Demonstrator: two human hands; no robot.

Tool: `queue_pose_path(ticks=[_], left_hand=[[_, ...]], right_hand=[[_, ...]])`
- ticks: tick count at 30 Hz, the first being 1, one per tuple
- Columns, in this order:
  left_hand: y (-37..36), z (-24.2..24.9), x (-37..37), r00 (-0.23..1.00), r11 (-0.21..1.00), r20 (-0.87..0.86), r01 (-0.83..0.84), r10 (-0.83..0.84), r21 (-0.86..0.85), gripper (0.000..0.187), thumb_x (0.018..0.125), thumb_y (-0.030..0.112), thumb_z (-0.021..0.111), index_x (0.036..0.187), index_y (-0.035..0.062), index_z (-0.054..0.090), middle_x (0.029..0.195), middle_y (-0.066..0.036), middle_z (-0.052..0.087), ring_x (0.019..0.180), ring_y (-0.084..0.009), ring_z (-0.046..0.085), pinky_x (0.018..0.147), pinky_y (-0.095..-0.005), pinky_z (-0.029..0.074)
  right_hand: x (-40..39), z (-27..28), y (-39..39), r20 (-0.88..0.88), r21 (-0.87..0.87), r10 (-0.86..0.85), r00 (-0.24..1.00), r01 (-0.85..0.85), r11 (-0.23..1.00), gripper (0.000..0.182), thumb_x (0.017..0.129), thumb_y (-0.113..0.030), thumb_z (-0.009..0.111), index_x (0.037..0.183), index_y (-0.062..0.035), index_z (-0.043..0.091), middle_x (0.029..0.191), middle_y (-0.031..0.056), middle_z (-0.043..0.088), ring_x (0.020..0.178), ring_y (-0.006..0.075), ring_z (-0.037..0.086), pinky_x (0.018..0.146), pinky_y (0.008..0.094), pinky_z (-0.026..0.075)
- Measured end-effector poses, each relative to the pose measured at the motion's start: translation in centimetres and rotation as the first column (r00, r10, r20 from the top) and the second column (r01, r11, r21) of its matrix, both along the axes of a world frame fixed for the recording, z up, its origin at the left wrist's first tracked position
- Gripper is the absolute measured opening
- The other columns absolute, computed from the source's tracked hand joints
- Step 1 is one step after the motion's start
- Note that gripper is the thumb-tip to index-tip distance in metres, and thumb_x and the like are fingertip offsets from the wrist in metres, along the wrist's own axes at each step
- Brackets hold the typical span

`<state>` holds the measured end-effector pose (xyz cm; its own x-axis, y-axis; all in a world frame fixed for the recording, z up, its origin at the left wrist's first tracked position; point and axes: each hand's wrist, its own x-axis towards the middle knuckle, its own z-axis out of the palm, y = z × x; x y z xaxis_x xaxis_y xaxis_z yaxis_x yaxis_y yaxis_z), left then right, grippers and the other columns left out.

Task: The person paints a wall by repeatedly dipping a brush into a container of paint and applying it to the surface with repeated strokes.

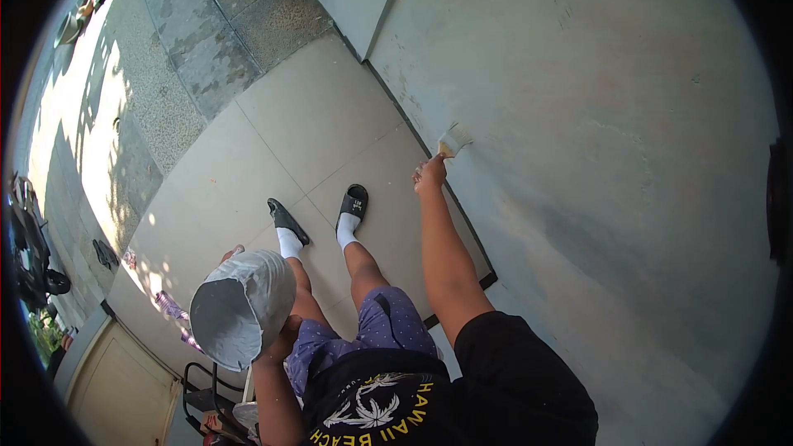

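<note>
My right hand (pixel 429 174) is closed round the handle of a paintbrush (pixel 454 140). The brush's bristles touch the grey wall (pixel 595 116) low down, near its bottom edge. On the other side, my left hand (pixel 285 337) holds a paint bucket (pixel 268 293) in front of my body. The bucket is smeared with pale grey paint, and a smooth grey surface shows in its mouth. Most of my left hand is hidden behind the bucket; a fingertip shows past its far side.
My feet in black slides (pixel 353 200) stand on the tiled floor (pixel 239 157). A dark skirting strip (pixel 405 120) runs along the wall's foot. Behind the bucket is a black metal-framed chair (pixel 202 396), near a cream door (pixel 124 372). Sunlit paving (pixel 91 116) lies at the left.
</note>
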<state>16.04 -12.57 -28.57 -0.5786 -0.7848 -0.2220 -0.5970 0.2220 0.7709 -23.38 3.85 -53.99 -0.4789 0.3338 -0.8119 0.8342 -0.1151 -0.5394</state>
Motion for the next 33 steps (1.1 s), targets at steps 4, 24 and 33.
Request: queue_pose_path(ticks=[4, 24, 33], left_hand=[[-0.7, 0.5, 0.1, 0.999, 0.999, -0.038, -0.01, 0.008, -0.036, 0.072, 0.079, 0.047, 0.077, 0.126, -0.0015, 0.053, 0.124, -0.014, 0.057, 0.114, -0.029, 0.053, 0.098, -0.0404, 0.04], [-0.3, 0.4, -0.8, 0.997, 0.999, -0.06, -0.039, 0.039, 0.005, 0.075, 0.078, 0.053, 0.076, 0.123, -0.0025, 0.053, 0.121, -0.014, 0.057, 0.112, -0.0293, 0.053, 0.097, -0.041, 0.041], [-0.4, 0.5, -1.3, 0.994, 0.998, -0.089, -0.066, 0.064, -0.018, 0.079, 0.078, 0.054, 0.074, 0.127, -0.0029, 0.05, 0.124, -0.014, 0.055, 0.113, -0.0297, 0.052, 0.098, -0.0417, 0.04]], right_hand=[[-1.0, 1.3, 2.2, 0.184, -0.049, -0.04, 0.982, 0.05, 0.998, 0.054, 0.101, -0.053, 0.035, 0.093, -0.0019, 0.049, 0.072, 0.0022, 0.043, 0.055, 0.013, 0.039, 0.049, 0.0274, 0.032], [4.5, 8.2, 2.5, -0.116, -0.119, -0.026, 0.993, 0.013, 0.993, 0.039, 0.104, -0.046, 0.035, 0.086, -0.012, 0.04, 0.062, -0.0008, 0.037, 0.044, 0.0103, 0.027, 0.04, 0.0267, 0.023], [4.9, 9.0, 3.2, -0.112, -0.125, 0.03, 0.993, -0.044, 0.991, 0.039, 0.104, -0.047, 0.035, 0.086, -0.0123, 0.039, 0.063, -0.0014, 0.037, 0.045, 0.0101, 0.028, 0.043, 0.0275, 0.026]])
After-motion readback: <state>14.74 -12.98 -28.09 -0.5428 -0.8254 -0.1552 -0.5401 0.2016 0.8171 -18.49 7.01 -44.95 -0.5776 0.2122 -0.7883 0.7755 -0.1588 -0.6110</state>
